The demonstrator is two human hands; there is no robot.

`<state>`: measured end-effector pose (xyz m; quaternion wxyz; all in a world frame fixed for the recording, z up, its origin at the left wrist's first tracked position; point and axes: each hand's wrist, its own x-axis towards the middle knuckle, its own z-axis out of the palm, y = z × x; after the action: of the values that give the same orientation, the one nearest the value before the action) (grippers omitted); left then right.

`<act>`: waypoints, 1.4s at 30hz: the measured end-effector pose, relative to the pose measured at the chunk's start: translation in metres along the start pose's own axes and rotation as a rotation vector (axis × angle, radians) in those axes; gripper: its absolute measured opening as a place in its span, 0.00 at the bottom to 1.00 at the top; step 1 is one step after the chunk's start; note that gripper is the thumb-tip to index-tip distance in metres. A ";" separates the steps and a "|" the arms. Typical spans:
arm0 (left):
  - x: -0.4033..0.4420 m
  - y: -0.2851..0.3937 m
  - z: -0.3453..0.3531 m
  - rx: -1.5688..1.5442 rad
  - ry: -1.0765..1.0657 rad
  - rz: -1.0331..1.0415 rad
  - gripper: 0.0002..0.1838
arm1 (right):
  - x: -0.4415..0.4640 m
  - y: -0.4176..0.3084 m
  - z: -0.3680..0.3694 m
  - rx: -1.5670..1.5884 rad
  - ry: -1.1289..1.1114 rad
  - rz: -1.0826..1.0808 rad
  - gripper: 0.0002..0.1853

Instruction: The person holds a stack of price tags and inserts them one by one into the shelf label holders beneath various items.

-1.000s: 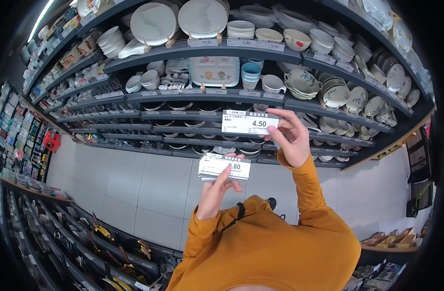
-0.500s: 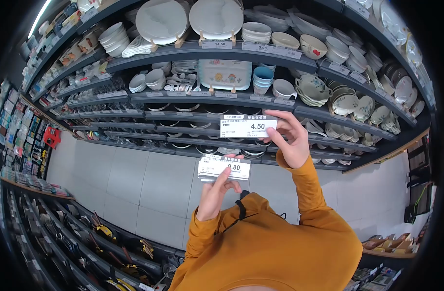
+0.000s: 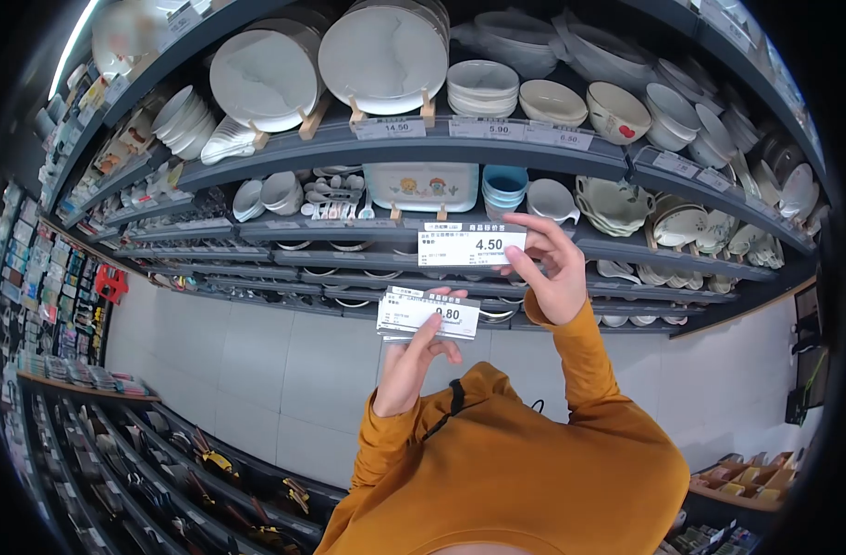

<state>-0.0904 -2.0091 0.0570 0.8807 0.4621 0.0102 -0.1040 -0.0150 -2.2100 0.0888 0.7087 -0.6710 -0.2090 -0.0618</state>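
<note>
In my right hand [image 3: 554, 268] a single white price tag [image 3: 453, 248] printed 4.50 is pinched by its right end, facing me. My left hand [image 3: 412, 363] is lower and to the left, gripping a small stack of price tags [image 3: 403, 318]. The top one reads 9.80, and my thumb lies across its face. The two hands are apart, both held in front of the shelves of tableware.
Ahead is a dark shelf unit [image 3: 534, 153] with large plates [image 3: 383, 57] on wooden stands, stacked bowls [image 3: 482, 85], a patterned tray [image 3: 423, 188] and blue cups [image 3: 505, 185]. Pale floor tiles [image 3: 247, 356] lie below. Another rack [image 3: 155, 472] stands at lower left.
The shelves look larger and nearer, with the upper plates shifted left and down in view. Both hands keep hold of their tags in nearly the same position.
</note>
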 end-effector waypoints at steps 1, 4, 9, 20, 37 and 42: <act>0.012 -0.001 -0.001 0.003 0.005 -0.012 0.21 | 0.008 0.006 -0.004 0.024 0.007 0.012 0.19; 0.032 0.000 0.002 0.016 0.016 -0.042 0.20 | 0.022 0.023 -0.012 0.026 0.014 0.040 0.19; 0.059 0.004 0.005 0.024 -0.025 -0.094 0.21 | 0.039 0.024 -0.024 0.015 0.060 0.065 0.19; 0.106 0.006 0.022 0.052 -0.162 -0.244 0.20 | 0.040 0.026 -0.049 -0.016 0.253 0.053 0.16; 0.128 -0.075 0.106 0.064 -0.565 -0.523 0.21 | -0.068 -0.039 -0.185 -0.552 0.633 -0.032 0.12; 0.126 -0.145 0.160 0.028 -0.470 -0.410 0.21 | -0.081 -0.066 -0.323 -0.758 0.719 -0.190 0.08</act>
<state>-0.0078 -2.2421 0.0165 0.8130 0.4259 -0.1020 -0.3836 -0.0439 -2.5475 0.1149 0.4346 -0.7946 0.0241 -0.4231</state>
